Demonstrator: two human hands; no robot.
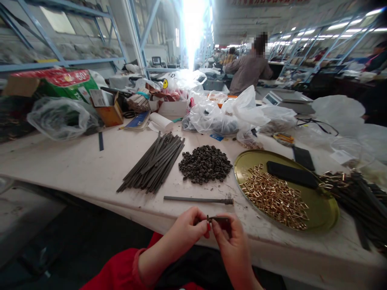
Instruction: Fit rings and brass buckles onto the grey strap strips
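Note:
At the table's front edge my left hand (192,225) and my right hand (232,237) meet, both closed in a pinch. Between them is a dark strap (223,220), mostly covered by the fingers of my right hand. My left fingertips grip its end, where a small part I cannot make out sits. Just beyond lies a single strap (193,199) with loops and what looks like a buckle at its right end. Behind that are a pile of dark strap loops (205,164) and a bundle of flat dark straps (152,165). Gold buckles (275,197) are heaped to the right.
A round gold tray (325,215) bears the buckles and a black oblong object (290,174). More dark straps (365,201) lie at the far right. Plastic bags (223,114), a notebook (137,121) and a cardboard box (109,112) line the back. Another person (248,74) is farther off.

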